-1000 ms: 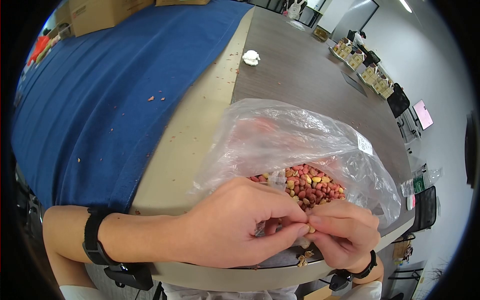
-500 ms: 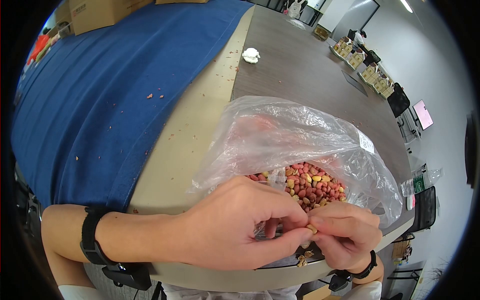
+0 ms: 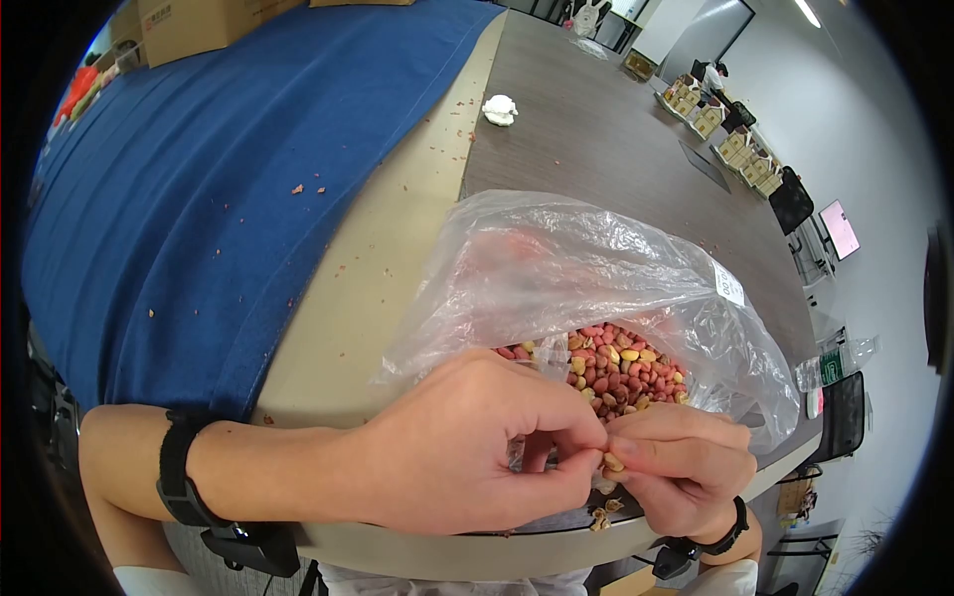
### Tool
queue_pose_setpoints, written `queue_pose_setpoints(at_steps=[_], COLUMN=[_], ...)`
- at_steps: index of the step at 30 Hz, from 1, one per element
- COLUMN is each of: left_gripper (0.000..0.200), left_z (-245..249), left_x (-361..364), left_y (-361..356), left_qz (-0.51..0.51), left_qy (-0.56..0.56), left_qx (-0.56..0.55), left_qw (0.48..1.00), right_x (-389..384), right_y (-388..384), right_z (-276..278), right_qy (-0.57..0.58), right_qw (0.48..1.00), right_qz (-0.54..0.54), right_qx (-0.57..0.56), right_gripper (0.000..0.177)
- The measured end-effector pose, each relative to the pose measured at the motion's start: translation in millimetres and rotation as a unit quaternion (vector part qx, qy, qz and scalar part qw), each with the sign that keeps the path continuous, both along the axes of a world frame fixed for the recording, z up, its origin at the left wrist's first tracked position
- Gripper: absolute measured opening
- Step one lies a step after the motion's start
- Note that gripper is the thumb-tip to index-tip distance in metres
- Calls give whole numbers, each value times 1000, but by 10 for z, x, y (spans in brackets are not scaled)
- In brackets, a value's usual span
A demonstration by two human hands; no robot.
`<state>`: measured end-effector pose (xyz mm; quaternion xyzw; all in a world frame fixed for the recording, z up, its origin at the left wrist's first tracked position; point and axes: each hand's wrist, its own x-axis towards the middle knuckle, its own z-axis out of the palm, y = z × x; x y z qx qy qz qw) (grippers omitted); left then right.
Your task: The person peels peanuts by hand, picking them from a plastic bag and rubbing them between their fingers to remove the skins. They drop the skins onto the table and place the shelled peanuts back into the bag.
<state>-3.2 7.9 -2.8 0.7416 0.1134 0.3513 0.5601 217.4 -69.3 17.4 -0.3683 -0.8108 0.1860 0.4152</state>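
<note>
My left hand [image 3: 487, 447] reaches in from the left, its thumb and forefinger pinched together at a small pale peanut [image 3: 613, 463]. On the other side my right hand [image 3: 686, 465] grips the same peanut between thumb and fingertips, so the two hands meet over the table's near edge. Just beyond them lies a clear plastic bag [image 3: 576, 248], its mouth toward me. Many red-skinned peanuts [image 3: 626, 372] fill the opening, with some pale peeled ones among them. Below the fingertips are a few bits of peeled skin or shell [image 3: 603, 514].
A blue cloth [image 3: 219, 219] with skin flakes covers the left side. Beyond the bag, a crumpled white lump [image 3: 500, 110] rests on the dark tabletop [image 3: 596, 139]. Cardboard boxes [image 3: 199, 30] stand far left. At the right are a plastic bottle [image 3: 835, 364] and a chair [image 3: 845, 417].
The left fingertips have shifted slightly left and closed together near the peanut. More of the peanut shows at the right fingertips. The bag has not moved.
</note>
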Motion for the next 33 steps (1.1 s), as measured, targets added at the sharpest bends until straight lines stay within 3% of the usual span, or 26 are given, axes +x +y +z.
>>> queue_pose_setpoints(at_steps=[13,33], left_gripper=[8,8], left_z=[-21,-19], left_x=[0,-1], left_y=[3,11], left_qz=[-6,-18], left_qy=[-12,10], left_qx=[-5,-34], left_qw=[1000,999], right_x=[-7,23], right_y=[14,-3], right_z=[-3,-38], right_qy=[-6,53], right_qw=[1000,997], right_qz=[11,20], right_qx=[24,-45], right_gripper=[30,28])
